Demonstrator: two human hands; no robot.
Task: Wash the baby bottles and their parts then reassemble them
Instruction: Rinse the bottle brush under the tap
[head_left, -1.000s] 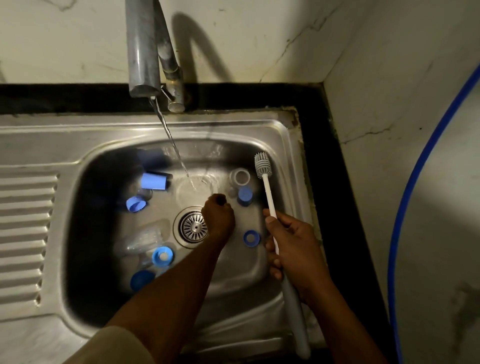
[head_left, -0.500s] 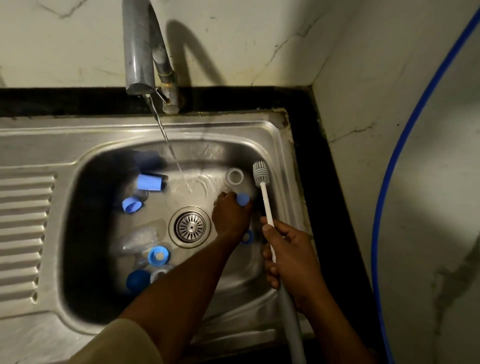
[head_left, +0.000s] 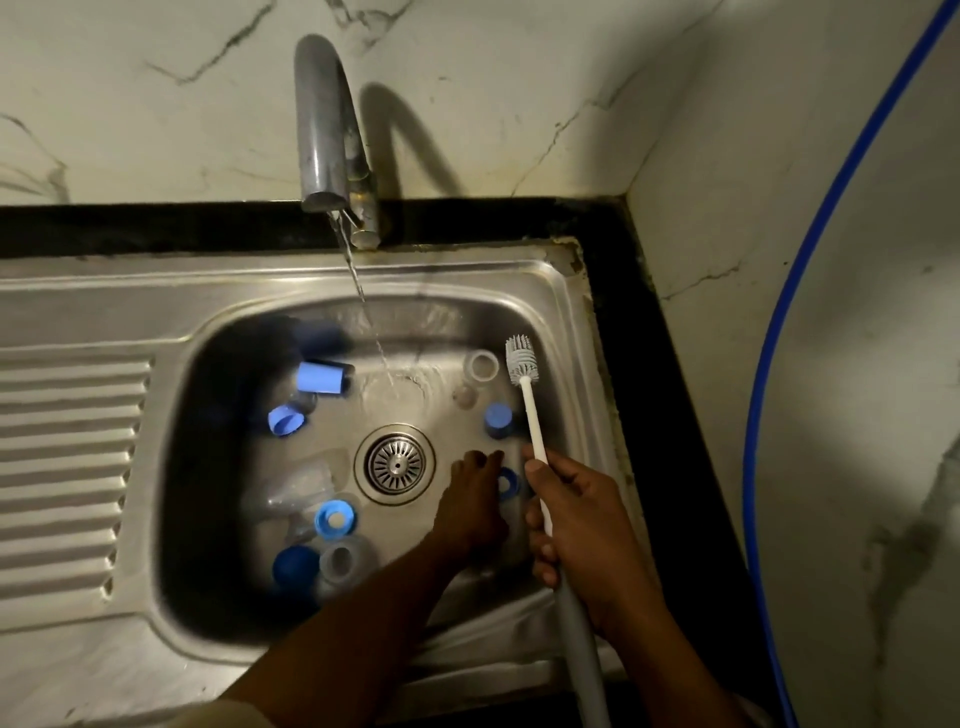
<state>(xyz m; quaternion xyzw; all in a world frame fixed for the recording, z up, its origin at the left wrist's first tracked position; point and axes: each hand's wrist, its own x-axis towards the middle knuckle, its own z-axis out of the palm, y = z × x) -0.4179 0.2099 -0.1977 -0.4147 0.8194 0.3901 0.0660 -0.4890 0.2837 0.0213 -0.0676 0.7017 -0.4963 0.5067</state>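
The washing step is under way, and no part is being reassembled yet. The tap (head_left: 332, 130) is running, and its stream is landing on the floor of the sink (head_left: 569, 322) just behind the drain (head_left: 395, 464).

The bottle parts are lying loose in the basin:
- Left side: a light blue cap (head_left: 322, 378) on its side, a blue collar (head_left: 284, 420), a clear bottle (head_left: 298, 491) lying down, a blue ring (head_left: 335, 518) and a dark blue cap (head_left: 295, 566).
- Right side: a clear ring (head_left: 482, 366), a small blue cap (head_left: 498, 420) and a screw ring (head_left: 509, 483).

The right hand (head_left: 582, 525) is gripping the brush (head_left: 523, 358) with its fingers wrapped round the handle. The bristle head is pointing away from the person and sits just beside the clear ring.

The left hand (head_left: 475, 499) is reaching down to the basin floor between the drain and the screw ring. The back of the hand is hiding the palm, so it cannot be told whether it is holding anything.

The next move probably calls for the left hand to pinch one small part, most likely the screw ring, and bring it into the stream to meet the brush. Wet plastic is likely to slip, so a firm pinch is advisable.
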